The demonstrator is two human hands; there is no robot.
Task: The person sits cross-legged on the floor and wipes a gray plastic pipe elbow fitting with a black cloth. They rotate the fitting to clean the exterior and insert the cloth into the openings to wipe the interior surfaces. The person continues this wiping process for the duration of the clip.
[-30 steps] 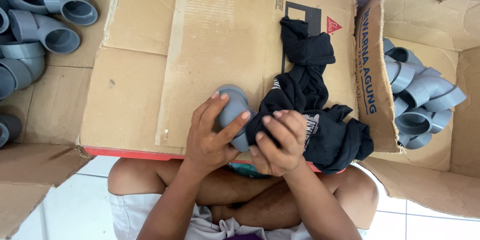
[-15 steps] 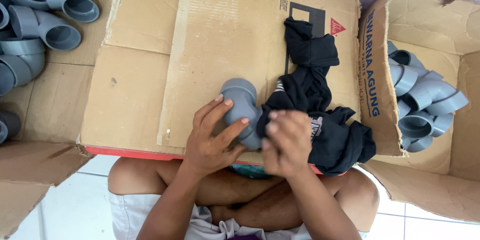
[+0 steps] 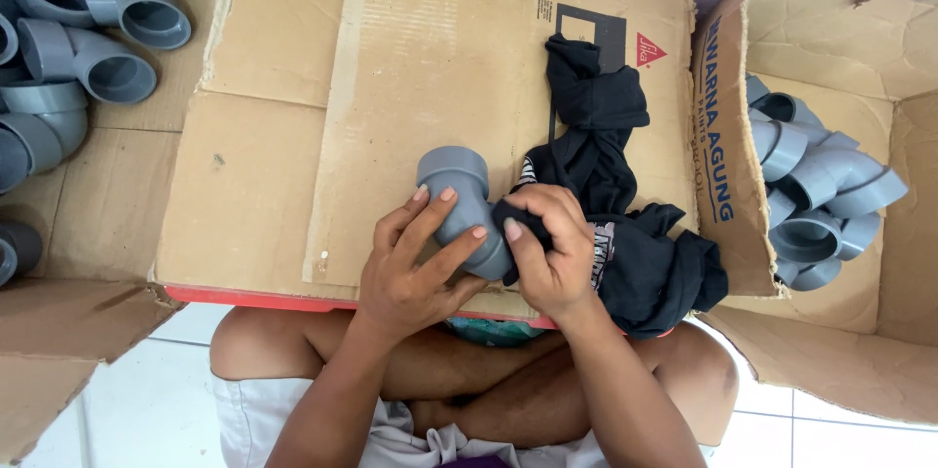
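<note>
Over the flattened brown cardboard sheet on the person's lap, the left hand grips the grey plastic pipe elbow, its long axis running up-left. The right hand presses the black cloth against its lower end. Compared with a second ago, more of the elbow is exposed.

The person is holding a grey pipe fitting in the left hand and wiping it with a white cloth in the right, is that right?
Not quite: the cloth is black, not white. The head view shows the left hand holding the grey fitting and the right hand pressing the cloth against it.
</note>
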